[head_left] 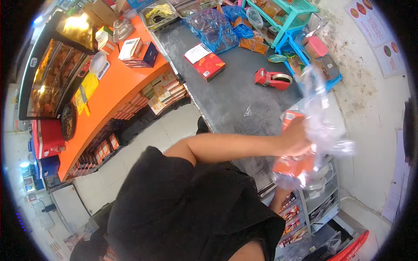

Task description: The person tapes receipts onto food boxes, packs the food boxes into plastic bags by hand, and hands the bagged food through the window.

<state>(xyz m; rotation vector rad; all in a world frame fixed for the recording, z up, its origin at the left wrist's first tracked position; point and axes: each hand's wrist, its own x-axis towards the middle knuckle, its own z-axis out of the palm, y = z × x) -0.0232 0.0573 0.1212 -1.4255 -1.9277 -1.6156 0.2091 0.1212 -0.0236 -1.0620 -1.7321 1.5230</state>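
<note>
A clear plastic bag (322, 117) with an orange-red box (296, 165) inside is raised over the right end of the dark counter. My left hand (297, 137) reaches across and is closed on the upper part of this bag, slightly blurred by motion. Crumpled plastic sticks out beyond my fist. Below the bagged box, only the wrist and edge of my right hand (284, 195) show; its fingers are hidden behind the bag. A red tape dispenser (274, 79) stands on the counter beyond my left hand.
A red box with a white paper (208, 65) lies on the dark counter (230, 106). Blue plastic bags (213, 28) and a turquoise rack (285, 19) stand at the back. On the left are an orange counter (126, 82) and a lit glass display case (56, 74). Shelves (322, 195) sit lower right.
</note>
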